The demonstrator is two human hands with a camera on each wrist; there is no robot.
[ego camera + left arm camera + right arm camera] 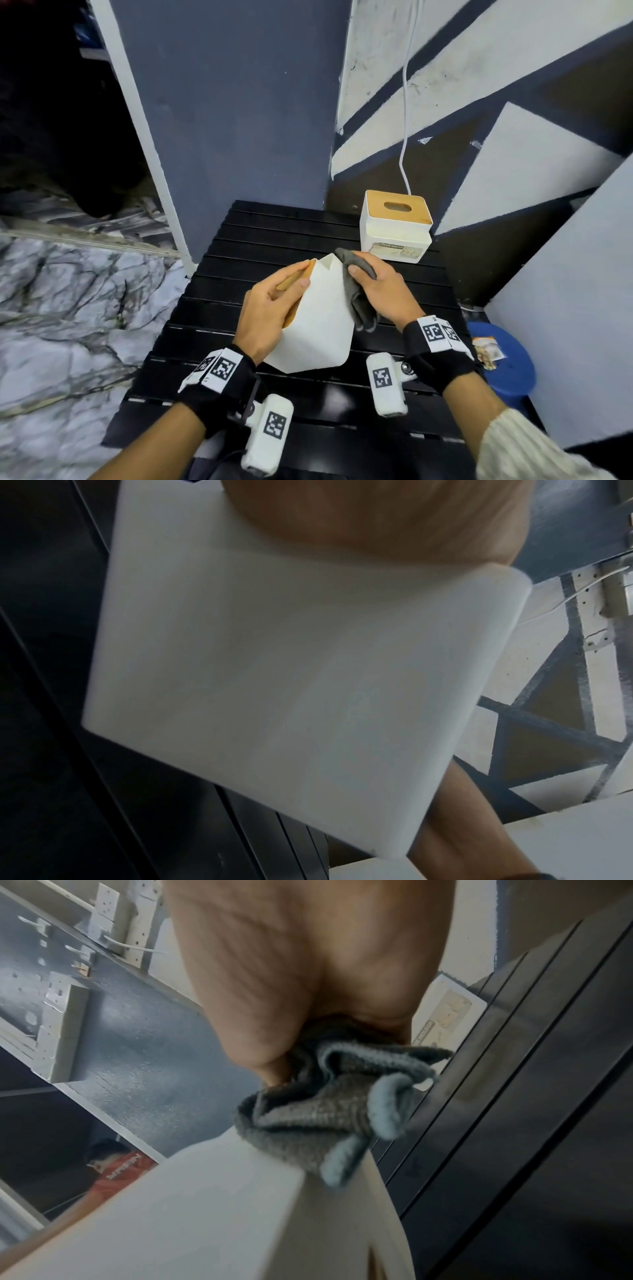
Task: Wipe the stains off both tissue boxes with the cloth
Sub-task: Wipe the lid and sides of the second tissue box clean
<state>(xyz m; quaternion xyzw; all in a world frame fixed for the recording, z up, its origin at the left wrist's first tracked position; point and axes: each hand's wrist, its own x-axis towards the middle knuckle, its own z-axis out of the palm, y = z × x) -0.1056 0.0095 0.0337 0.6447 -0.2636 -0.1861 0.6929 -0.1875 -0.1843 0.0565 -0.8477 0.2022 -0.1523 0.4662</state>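
My left hand [274, 305] grips a white tissue box [318, 318] by its wooden lid side and holds it tilted above the black slatted table [274, 233]. In the left wrist view the box's white face [291, 683] fills the frame. My right hand [373, 287] holds a bunched grey cloth [356, 287] against the box's right side near its top corner. The right wrist view shows the cloth [329, 1110] pressed on the box's edge [222, 1204]. A second white tissue box [394, 226] with a wooden lid stands upright at the table's back right, with a stained label on its front.
A white cable [406, 102] hangs down the painted wall behind the second box. A blue stool [507, 359] with a small packet stands right of the table. Marble floor [68, 308] lies to the left. A person in red [116, 1172] shows far off in the right wrist view.
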